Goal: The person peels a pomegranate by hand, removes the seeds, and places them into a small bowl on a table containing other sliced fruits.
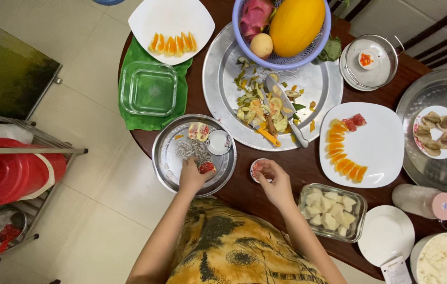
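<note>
Both forearms reach up from the patterned lap. Left hand (pixel 194 175) pinches a red fruit piece (pixel 207 167) on the round metal tray (pixel 164 158); its long axis is unclear. Right hand (pixel 275 181) closes on a small dish (pixel 257 169), half hidden by fingers.

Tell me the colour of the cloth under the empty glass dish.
Green: the cloth lies under the glass dish, clearest in the head view.
</note>
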